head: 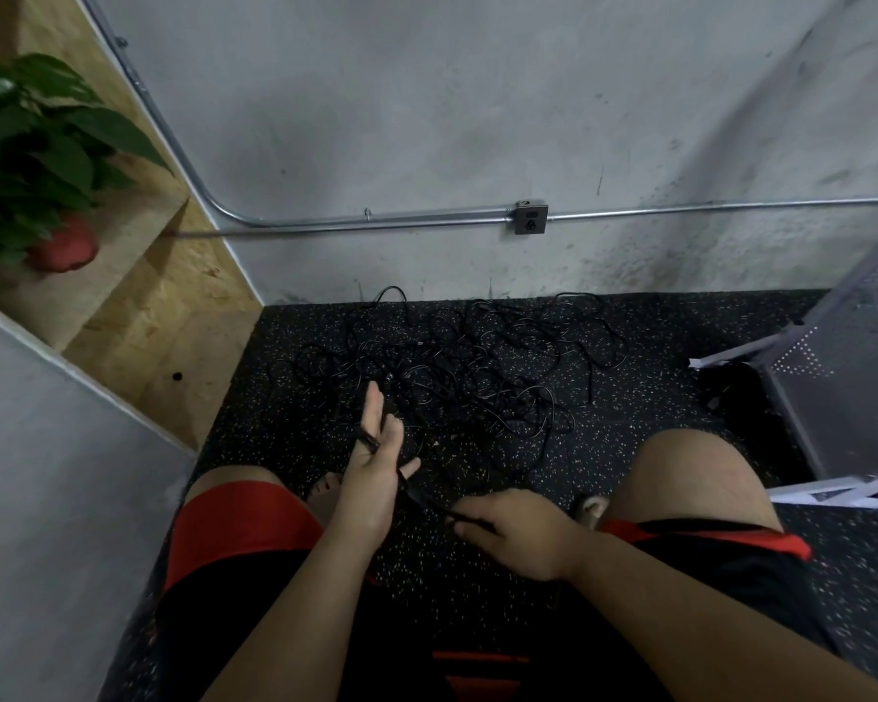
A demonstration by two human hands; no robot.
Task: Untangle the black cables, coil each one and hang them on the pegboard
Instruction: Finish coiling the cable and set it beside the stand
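Note:
A tangled heap of thin black cables (467,367) lies on the dark speckled floor by the wall, in front of my knees. My left hand (373,463) is held flat with straight fingers, palm turned right, and one black cable (416,494) runs across its fingers and past the thumb. That same cable leads down to my right hand (513,529), which pinches it with curled fingers just above the floor. A grey perforated pegboard (852,357) leans at the far right.
A grey concrete wall with a metal conduit and an outlet box (531,217) stands behind the cables. Wooden steps (143,306) and a potted plant (36,159) are at the left. My bare knees flank the hands; white papers (842,491) lie under the pegboard.

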